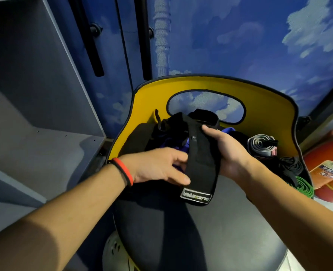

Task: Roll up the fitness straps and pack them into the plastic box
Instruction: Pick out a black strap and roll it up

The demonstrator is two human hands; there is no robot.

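Head: left hand (158, 167), right hand (229, 153) grip flat strap (200, 163).

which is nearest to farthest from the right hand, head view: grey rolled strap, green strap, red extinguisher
1. grey rolled strap, just right of the right hand gripping the black strap
2. green strap, lower right
3. red extinguisher, far right

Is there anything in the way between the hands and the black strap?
No, nothing. The left hand and right hand both hold the black strap. The plastic box is not in view, so that way cannot be judged.
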